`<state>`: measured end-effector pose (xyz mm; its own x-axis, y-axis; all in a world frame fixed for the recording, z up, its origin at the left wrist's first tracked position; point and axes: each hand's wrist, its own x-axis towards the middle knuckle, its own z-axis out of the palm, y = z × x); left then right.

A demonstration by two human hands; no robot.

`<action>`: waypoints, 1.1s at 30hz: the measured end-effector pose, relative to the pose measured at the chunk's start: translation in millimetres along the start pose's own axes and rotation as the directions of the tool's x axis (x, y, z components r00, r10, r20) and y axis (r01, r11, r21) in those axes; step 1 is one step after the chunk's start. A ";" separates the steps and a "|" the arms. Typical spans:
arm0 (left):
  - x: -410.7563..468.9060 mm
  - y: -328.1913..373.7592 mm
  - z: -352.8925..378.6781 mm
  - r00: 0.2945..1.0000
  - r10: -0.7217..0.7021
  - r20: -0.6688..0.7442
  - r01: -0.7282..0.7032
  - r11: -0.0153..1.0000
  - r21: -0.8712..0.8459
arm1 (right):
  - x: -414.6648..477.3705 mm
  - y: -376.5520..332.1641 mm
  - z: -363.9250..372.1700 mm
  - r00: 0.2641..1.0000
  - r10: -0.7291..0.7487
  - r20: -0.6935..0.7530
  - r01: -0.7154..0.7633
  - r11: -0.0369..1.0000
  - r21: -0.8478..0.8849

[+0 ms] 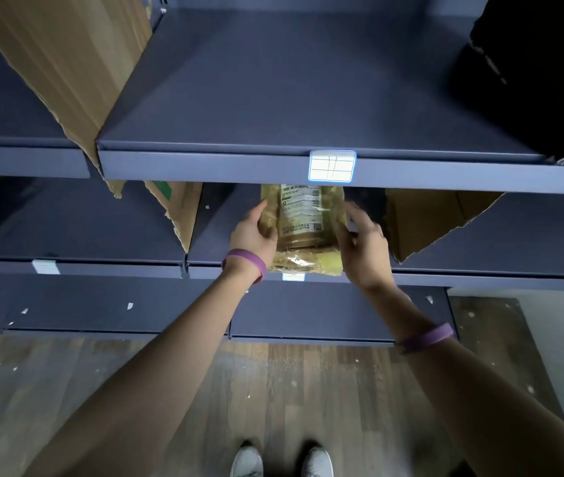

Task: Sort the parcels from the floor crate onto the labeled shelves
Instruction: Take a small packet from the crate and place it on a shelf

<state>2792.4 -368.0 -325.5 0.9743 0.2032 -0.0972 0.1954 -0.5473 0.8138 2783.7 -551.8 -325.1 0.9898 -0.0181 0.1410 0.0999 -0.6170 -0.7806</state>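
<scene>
Now, parcel (302, 228): at front edge of middle shelf (514, 235), between 2 cardboard dividers (177, 215).
Grip: left hand (253, 235) and right hand (363, 249) clasp its 2 long sides.
Technique: push straight back, level, clear of dividers.

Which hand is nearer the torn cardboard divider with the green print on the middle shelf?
Left. The left hand grips the left edge of the parcel, a little to the right of the cardboard divider. The right hand holds the opposite edge, farther right.
</scene>
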 end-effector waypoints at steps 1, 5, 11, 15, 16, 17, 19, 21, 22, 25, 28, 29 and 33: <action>-10.4 -3.0 0.3 0.998 0.054 -0.025 -0.053 0.998 0.028 | -12.4 5.0 0.4 0.999 -0.009 -0.037 0.009 1.000 -0.006; -60.3 -25.5 5.5 0.946 0.294 -0.136 -0.276 0.951 0.137 | -64.4 29.1 5.9 0.999 -0.034 -0.030 0.030 0.992 -0.124; -95.0 -54.1 15.8 0.914 0.404 0.041 -0.391 0.848 0.358 | -94.6 48.9 9.3 0.981 -0.098 0.170 0.149 0.936 -0.319; -92.3 -63.7 20.5 0.924 0.297 0.242 -0.381 0.775 0.504 | -88.8 49.6 16.0 0.943 -0.019 0.333 0.180 0.870 -0.459; -89.2 -64.6 21.9 0.931 0.253 0.263 -0.359 0.771 0.527 | -86.7 50.0 17.6 0.939 -0.002 0.344 0.174 0.866 -0.468; -85.6 -64.7 23.0 0.936 0.217 0.275 -0.339 0.765 0.548 | -84.2 50.2 18.8 0.938 0.007 0.346 0.167 0.866 -0.470; -77.8 -62.3 24.6 0.942 0.172 0.288 -0.313 0.760 0.570 | -78.9 49.6 20.6 0.939 0.011 0.344 0.163 0.867 -0.470; -70.3 -60.4 25.7 0.945 0.148 0.292 -0.296 0.768 0.568 | -73.9 47.5 22.0 0.938 0.012 0.348 0.166 0.863 -0.477; -67.0 -60.1 26.1 0.946 0.140 0.293 -0.290 0.771 0.567 | -71.5 46.3 22.4 0.937 0.013 0.349 0.167 0.861 -0.481; -59.6 -59.0 27.6 0.949 0.123 0.291 -0.276 0.769 0.577 | -64.4 44.2 23.7 0.937 0.016 0.349 0.170 0.852 -0.495; -54.3 -57.5 28.1 0.948 0.111 0.298 -0.273 0.766 0.583 | -60.4 43.2 25.8 0.938 0.020 0.346 0.164 0.853 -0.496; -52.9 -57.2 28.3 0.948 0.111 0.297 -0.272 0.765 0.583 | -59.4 42.8 26.6 0.938 0.021 0.347 0.164 0.853 -0.496; -48.6 -56.0 28.8 0.949 0.104 0.297 -0.269 0.759 0.593 | -56.9 40.8 28.9 0.935 0.041 0.353 0.154 0.849 -0.506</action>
<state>2737.4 -370.6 -382.8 0.9784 -0.1053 -0.1779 -0.0472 -0.9515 0.3041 2734.5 -553.2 -382.6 0.9651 0.2354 -0.1152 0.1858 -0.9245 -0.3327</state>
